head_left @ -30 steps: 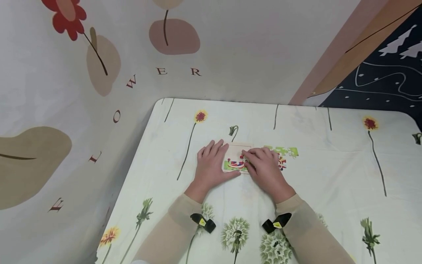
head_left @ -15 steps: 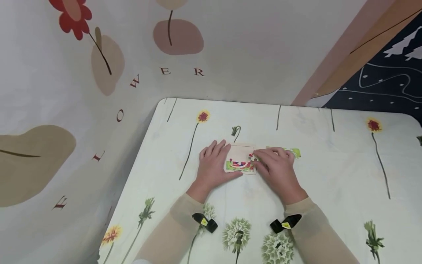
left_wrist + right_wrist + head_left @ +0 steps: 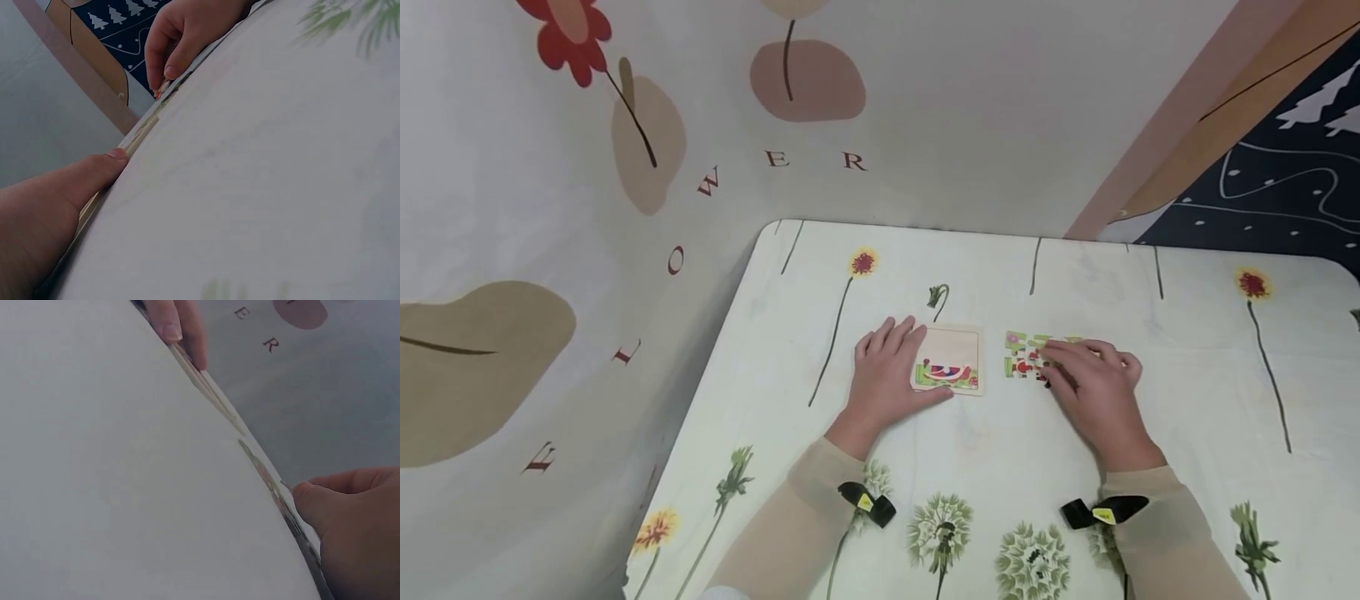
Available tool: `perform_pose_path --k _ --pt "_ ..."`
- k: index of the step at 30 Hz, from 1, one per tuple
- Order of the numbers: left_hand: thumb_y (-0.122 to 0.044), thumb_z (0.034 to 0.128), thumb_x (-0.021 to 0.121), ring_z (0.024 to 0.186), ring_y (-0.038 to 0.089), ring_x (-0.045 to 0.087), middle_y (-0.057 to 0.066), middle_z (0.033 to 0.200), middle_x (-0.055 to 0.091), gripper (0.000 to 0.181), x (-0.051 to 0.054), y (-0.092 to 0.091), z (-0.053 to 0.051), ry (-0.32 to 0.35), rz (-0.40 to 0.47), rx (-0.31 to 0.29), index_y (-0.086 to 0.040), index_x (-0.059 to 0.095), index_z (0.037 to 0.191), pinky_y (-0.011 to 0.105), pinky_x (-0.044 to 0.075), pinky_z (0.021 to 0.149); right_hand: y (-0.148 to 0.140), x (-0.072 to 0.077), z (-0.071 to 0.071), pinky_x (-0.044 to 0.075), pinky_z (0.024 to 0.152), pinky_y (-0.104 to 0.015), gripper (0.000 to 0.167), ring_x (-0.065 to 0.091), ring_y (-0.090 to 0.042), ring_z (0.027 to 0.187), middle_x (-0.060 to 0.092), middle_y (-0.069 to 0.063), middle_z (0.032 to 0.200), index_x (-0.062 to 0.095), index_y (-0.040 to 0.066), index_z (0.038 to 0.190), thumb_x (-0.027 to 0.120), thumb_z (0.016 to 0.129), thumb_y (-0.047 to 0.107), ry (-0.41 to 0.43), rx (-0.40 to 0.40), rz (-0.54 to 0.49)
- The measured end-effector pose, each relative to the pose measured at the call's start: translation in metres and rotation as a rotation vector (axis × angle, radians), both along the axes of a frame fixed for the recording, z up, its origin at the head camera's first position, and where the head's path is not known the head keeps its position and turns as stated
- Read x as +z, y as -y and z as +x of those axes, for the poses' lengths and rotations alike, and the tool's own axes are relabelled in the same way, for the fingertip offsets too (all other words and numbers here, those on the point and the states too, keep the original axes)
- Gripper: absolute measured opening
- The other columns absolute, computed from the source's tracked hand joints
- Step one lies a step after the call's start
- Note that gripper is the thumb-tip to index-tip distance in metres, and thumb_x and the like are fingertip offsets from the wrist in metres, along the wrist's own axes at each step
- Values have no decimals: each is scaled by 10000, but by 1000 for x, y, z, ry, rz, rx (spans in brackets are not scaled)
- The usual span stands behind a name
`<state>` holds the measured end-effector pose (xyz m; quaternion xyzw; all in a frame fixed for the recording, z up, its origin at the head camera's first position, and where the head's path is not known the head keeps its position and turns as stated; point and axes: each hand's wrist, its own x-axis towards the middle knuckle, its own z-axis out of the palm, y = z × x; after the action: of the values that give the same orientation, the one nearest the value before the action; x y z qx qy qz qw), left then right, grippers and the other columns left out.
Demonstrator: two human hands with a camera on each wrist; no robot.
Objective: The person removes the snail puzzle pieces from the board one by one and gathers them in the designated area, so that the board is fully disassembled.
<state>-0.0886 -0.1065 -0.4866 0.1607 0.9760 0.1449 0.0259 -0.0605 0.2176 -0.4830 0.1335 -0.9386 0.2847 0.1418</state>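
A small wooden puzzle board (image 3: 951,344) lies flat on the table, its lower part filled with green, red and purple puzzle pieces (image 3: 947,377). My left hand (image 3: 886,367) rests along its left side with fingers extended, the thumb at the near edge. To the right of the board, my right hand (image 3: 1097,387) is over a patch of loose puzzle pieces (image 3: 1019,354) and hides part of them. Between its thumb and fingertips it pinches a small puzzle piece (image 3: 287,485); the left wrist view shows a reddish bit there.
A white floral cloth (image 3: 1195,392) covers the table. Behind it rises a pale wall hanging (image 3: 970,125) with printed letters; a dark printed panel (image 3: 1285,183) shows at the back right. Each wrist wears a black strap with a small camera (image 3: 881,512).
My right hand has moved right, from the board to the loose pieces, carrying a puzzle piece away from the board. The left hand stays on the board.
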Motion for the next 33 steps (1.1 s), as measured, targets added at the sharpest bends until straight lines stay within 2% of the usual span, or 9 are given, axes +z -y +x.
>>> perform_pose_path --k 6,15,24,33 --pt "-824 822 705 1605 316 192 32 1741 291 1098 1 1 0 0 -5 2 -191 393 1663 579 215 1224 -22 -1 7 191 984 -661 279 509 -380 1254 700 -133 1387 784 151 1265 787 986 138 36 -47 -11" --pt "-815 825 711 1606 314 186 34 1741 290 1096 1 1 -1 7 -2 2 -188 388 1665 584 209 1223 -39 -5 18 169 1027 -698 280 476 -397 1342 649 -141 1463 765 118 1295 743 1016 115 86 -52 -37" --pt "-811 824 715 1603 317 191 35 1738 296 1093 2 0 -1 2 -3 0 -187 394 1661 582 214 1221 -42 -8 20 179 1031 -730 286 464 -393 1405 650 -132 1465 773 111 1276 760 993 73 57 -45 -47" --pt "-815 824 711 1604 311 189 32 1740 292 1095 0 0 -1 4 -11 -1 -192 388 1664 581 211 1223 -37 -3 25 224 1020 -732 260 446 -376 1474 672 -156 1426 795 106 1229 770 976 52 35 -47 -5"
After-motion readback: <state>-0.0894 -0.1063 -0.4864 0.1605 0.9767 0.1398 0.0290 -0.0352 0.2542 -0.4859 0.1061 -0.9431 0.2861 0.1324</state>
